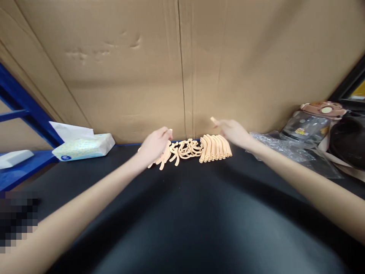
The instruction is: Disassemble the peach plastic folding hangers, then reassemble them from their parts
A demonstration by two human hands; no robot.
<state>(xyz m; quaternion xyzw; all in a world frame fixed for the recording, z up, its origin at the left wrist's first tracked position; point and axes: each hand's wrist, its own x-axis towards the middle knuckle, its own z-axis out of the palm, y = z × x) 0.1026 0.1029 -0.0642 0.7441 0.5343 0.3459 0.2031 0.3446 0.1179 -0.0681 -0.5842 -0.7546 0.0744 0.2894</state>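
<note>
Over the left part of a loose pile of peach-coloured curved pieces [186, 150], my left hand [154, 146] is closed, its fingers pinching what looks like one such piece [170, 131], mostly hidden. Several pieces show below and beside that hand. My right hand [235, 132] is raised above the right end of a neat row of the same curved pieces [215, 148], stacked side by side with their ends towards me. Between its fingertips is a peach-coloured piece [213, 120], its end pointing up and left, slightly blurred.
A cardboard wall [128, 83] stands behind the black table [182, 213]. At the left are a tissue pack [85, 147] and a blue metal frame [28, 110]. Clear plastic wrapping [285, 148], a transparent bottle [306, 125] and a dark bag [348, 140] lie at the right.
</note>
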